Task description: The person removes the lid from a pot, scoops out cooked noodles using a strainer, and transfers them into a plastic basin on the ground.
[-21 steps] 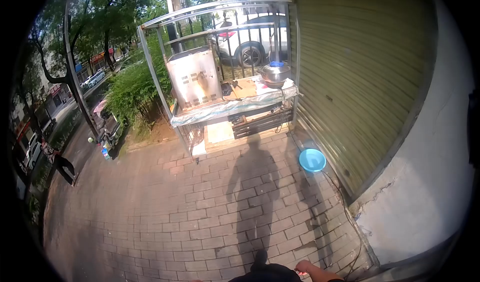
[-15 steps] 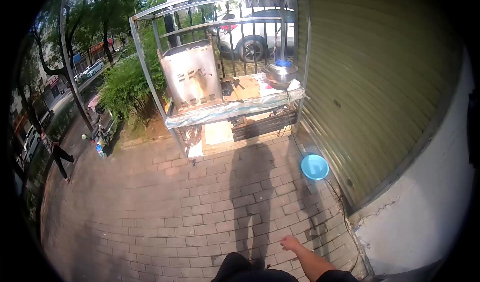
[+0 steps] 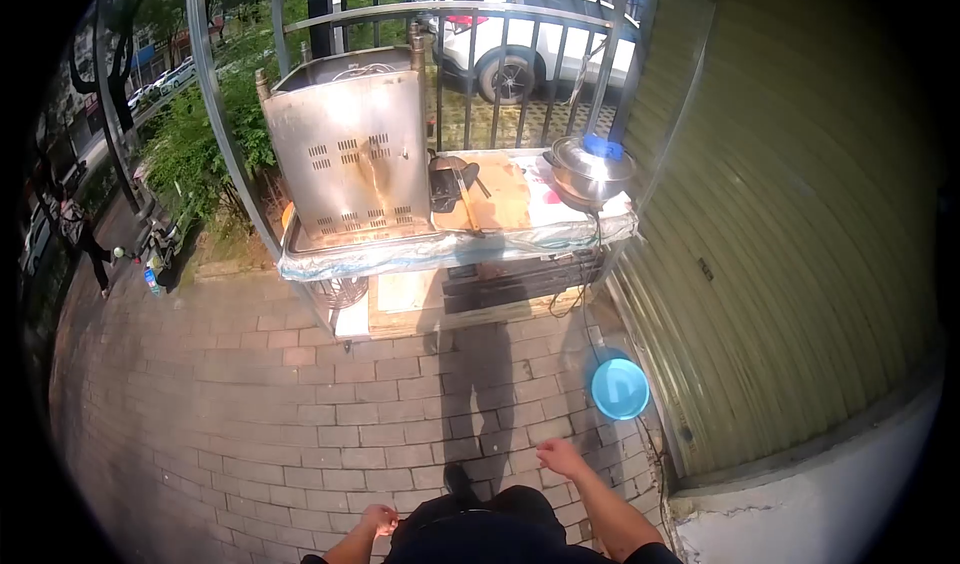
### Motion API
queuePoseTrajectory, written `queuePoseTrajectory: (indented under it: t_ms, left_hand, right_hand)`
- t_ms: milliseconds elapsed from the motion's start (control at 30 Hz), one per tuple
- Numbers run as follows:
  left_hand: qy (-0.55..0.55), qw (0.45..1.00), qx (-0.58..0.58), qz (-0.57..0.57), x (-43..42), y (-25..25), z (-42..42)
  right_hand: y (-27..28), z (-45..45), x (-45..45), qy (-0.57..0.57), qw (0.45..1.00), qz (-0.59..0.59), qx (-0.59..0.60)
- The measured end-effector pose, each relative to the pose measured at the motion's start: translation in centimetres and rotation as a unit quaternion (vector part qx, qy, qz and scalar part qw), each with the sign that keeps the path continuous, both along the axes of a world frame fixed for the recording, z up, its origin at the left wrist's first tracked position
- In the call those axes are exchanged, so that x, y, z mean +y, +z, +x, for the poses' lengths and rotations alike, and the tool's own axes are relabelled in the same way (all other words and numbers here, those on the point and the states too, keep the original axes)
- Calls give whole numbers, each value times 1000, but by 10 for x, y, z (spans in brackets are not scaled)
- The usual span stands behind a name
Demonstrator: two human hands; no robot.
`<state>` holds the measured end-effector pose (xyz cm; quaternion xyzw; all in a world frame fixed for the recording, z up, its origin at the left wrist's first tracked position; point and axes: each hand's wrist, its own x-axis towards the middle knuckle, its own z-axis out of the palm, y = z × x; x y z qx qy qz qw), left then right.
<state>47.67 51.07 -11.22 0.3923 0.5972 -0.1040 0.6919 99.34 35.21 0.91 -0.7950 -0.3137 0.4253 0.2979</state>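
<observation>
Right hand (image 3: pixel 560 456): curled over brick paving (image 3: pixel 250 414), one o'clock; whether clenched, unclear.
Left hand (image 3: pixel 379 520): curled, ten o'clock; whether clenched, unclear.
Blue basin (image 3: pixel 620 389): on brick paving near green shutter (image 3: pixel 790 274), two o'clock.
Metal-framed stand (image 3: pixel 430 253): twelve o'clock, bearing steel cabinet (image 3: pixel 335 169), lidded pot (image 3: pixel 576 180).
Person (image 3: pixel 75 226): ten o'clock.

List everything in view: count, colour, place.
Metal-framed stall: 1, silver, centre
Boxy vented metal appliance: 1, silver, stall top left
Lidded metal pot: 1, silver with blue atop, stall top right
Flat board: 1, brown, between them
Round plastic basin: 1, blue, on paving
Ribbed metal shutter: 1, olive, right
Barred fence: 1, black, behind stall
Nearest car: 1, white, behind fence
Leafy bush: green, left; count unclear
Brick paving: grey-brown, foreground
Distant person: 1, dark trousers, far left
Left hand: 1, bare, bottom
Right hand: 1, bare, bottom
</observation>
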Motion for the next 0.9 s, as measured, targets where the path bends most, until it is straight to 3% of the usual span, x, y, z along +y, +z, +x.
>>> queuePoseTrajectory:
  t_ms: [33,133,200,267,367,467,500,567,667,767,867,900]
  left_hand:
    - [2,999,21,43,27,-7,16]
    - [7,982,3,190,152,90,110]
    - [36,977,-27,211,217,132,158]
    - [57,974,-48,213,248,134,189]
    - [129,971,-14,199,278,134,224]
    - [200,970,87,109,255,93,206]
    - [187,970,136,79,237,96,209]
    - [40,973,221,61,217,111,249]
    - [-85,960,250,89,219,137,321]
    - [-110,956,242,121,245,171,379]
    - [12,971,180,158,296,208,441]
    - [14,970,186,159,307,198,441]
  right_hand:
    - [-19,9,16,-35,999,2,1]
    - [2,68,132,-46,995,78,-35]
    - [32,111,206,-25,990,120,-72]
    - [41,144,273,-14,990,109,-88]
    - [45,228,369,-8,988,119,-99]
    - [-6,305,446,-82,984,142,-68]
    - [10,327,460,-82,984,120,-105]
    - [34,356,511,-72,982,119,-130]
    - [79,370,595,11,984,86,-154]
    - [99,351,677,54,982,73,-166]
    - [94,342,736,81,983,42,-158]
    - [90,340,747,89,984,32,-151]
